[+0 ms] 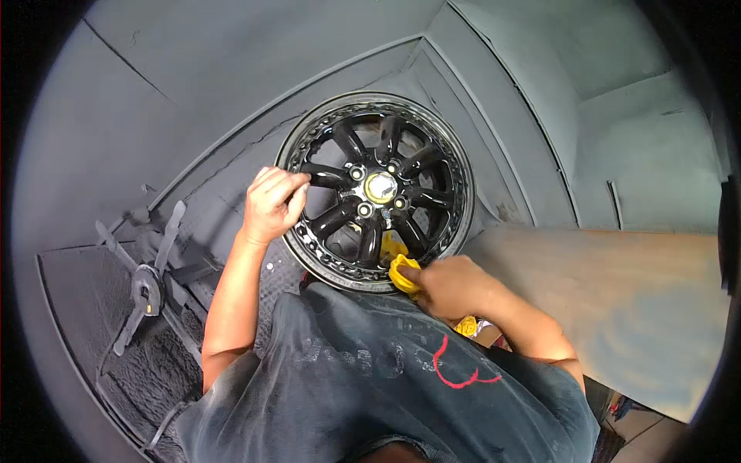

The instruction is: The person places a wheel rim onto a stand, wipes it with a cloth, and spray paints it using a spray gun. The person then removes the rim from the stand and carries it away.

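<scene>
A glossy black multi-spoke wheel rim (330, 176) with a bright outer lip faces me, its pale centre cap in a yellowish ring. My left hand (274, 202) is at the rim's left edge, its fingers curled over the lip and the thumb bent inward. In my right hand (455, 287) is a bunched yellow cloth (403, 273), pressed against the lower right of the lip. The fingers of that hand are partly hidden behind the cloth and the back of the hand. A yellow patch shows between the lower spokes just above the cloth.
Grey panels (231, 69) enclose the space behind the wheel. At left stands a dusty cross-shaped metal stand (147, 289). A brown board (617, 309) extends to the right. More yellow material (466, 326) shows below my right wrist, close to my dark shirt.
</scene>
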A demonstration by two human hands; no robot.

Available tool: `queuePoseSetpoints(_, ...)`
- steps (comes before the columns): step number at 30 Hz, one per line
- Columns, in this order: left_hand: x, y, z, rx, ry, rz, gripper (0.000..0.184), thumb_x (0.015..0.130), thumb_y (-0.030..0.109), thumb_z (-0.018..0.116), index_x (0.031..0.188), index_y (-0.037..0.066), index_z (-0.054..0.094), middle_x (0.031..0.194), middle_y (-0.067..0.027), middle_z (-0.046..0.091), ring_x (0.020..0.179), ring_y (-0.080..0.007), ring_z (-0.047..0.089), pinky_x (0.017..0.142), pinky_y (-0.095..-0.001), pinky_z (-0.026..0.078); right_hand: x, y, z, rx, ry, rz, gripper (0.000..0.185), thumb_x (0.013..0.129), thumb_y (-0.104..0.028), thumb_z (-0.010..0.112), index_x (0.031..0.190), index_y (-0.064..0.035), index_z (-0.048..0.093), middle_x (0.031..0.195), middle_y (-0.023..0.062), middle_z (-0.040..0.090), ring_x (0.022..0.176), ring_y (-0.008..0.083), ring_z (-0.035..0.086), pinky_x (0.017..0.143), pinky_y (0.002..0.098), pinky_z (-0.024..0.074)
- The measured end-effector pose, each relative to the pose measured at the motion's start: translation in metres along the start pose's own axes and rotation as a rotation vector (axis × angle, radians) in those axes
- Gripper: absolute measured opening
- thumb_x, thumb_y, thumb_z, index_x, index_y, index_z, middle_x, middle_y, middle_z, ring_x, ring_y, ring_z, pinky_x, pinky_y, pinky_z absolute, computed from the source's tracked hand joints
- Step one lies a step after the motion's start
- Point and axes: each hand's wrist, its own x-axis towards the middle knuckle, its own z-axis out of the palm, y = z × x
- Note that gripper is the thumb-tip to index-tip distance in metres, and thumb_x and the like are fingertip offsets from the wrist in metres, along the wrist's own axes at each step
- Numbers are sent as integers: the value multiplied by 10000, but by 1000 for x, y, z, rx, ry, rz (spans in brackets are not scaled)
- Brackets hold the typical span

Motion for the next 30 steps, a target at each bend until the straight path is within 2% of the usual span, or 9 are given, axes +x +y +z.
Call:
queuePoseSetpoints(1,5,-1,-1,53,43,27,133,795,0,739,922,38,727,779,-93,691,694,-265,648,687,-376,492,5,4,-14,106,32,-96,551,879,-253,637,1319,71,570,839,222,739,771,404,736,686,515,586)
queuePoseSetpoints(2,7,4,-4,76,78,-40,113,797,16,739,904,49,733,771,-81,695,696,-262,652,693,-377,488,13,1,-25,50,103,46,556,874,-278,650,1349,0,574,860,224,736,819,423,725,731,529,581)
queuePoseSetpoints(5,-10,22,-9,56,147,-98,92,792,31,741,882,51,733,771,-71,702,690,-259,652,691,-377,488,61,-9,-11,58,157,243,679,851,-264,666,1409,87,506,844,202,742,802,400,730,709,507,578)
queuePoseSetpoints(11,-36,97,21,-178,33,-146,96,772,33,762,855,67,728,760,-55,713,632,-228,634,671,-358,475,67,-7,-12,93,244,15,684,795,-232,665,1350,145,535,817,218,737,757,379,735,677,498,583)
queuePoseSetpoints(15,-40,105,36,-133,-17,-95,122,760,39,776,873,66,738,738,-48,699,615,-208,624,639,-350,455,81,-8,-3,87,313,-20,536,780,-206,676,1249,49,626,801,186,741,741,374,738,675,492,582)
queuePoseSetpoints(19,-44,96,33,-99,-1,-104,127,761,51,772,884,65,746,700,-34,663,607,-204,616,638,-352,453,77,13,3,146,398,-73,542,760,-206,673,1239,45,637,788,201,731,753,384,736,678,509,581)
queuePoseSetpoints(25,-42,102,34,-73,-87,-55,143,763,32,764,902,58,743,700,-39,662,613,-208,618,645,-350,453,48,6,-15,123,233,54,607,795,-242,670,1352,-11,608,905,201,753,872,393,740,780,510,585)
queuePoseSetpoints(27,-44,100,34,-102,-16,-74,153,762,23,764,909,61,742,702,-38,665,614,-210,616,645,-350,452,25,16,-23,151,176,232,612,820,-260,669,1381,-29,589,1010,212,752,951,381,735,832,501,586)
queuePoseSetpoints(30,-44,108,39,-93,-26,-90,154,759,28,771,908,60,743,703,-37,668,613,-211,614,647,-350,452,35,53,-13,143,342,263,678,853,-278,648,1485,-78,505,969,218,743,899,410,721,796,537,575)
